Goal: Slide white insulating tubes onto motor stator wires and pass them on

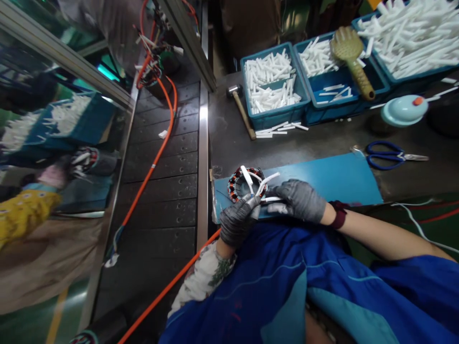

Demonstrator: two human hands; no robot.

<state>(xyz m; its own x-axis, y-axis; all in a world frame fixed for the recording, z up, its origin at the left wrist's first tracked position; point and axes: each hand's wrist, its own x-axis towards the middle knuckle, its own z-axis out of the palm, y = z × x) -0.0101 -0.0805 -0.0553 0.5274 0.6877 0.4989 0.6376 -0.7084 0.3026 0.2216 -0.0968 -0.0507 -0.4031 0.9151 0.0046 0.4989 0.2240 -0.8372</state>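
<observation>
A round motor stator [234,187] with orange, black and pale windings lies on the blue mat [333,179] before me. Several leads rise from it, covered in white tubing [246,175]. My left hand [236,220], in a grey glove, is closed at the stator's near edge, pinching the base of the white-sleeved wires. From the right, my right hand [303,200], also gloved in grey, has its fingers closed on the end of a white-sleeved wire [271,198]. The fingertips partly hide the wires and the stator's near side.
Blue bins [274,114] of white tube pieces line the back, with a scoop [353,59] across one. A hammer [243,112], blue-handled scissors [385,155] and a lidded cup [403,111] lie around. Left, an orange hose [154,165] crosses the slatted conveyor [161,186]; beyond is a co-worker's sleeve [28,210].
</observation>
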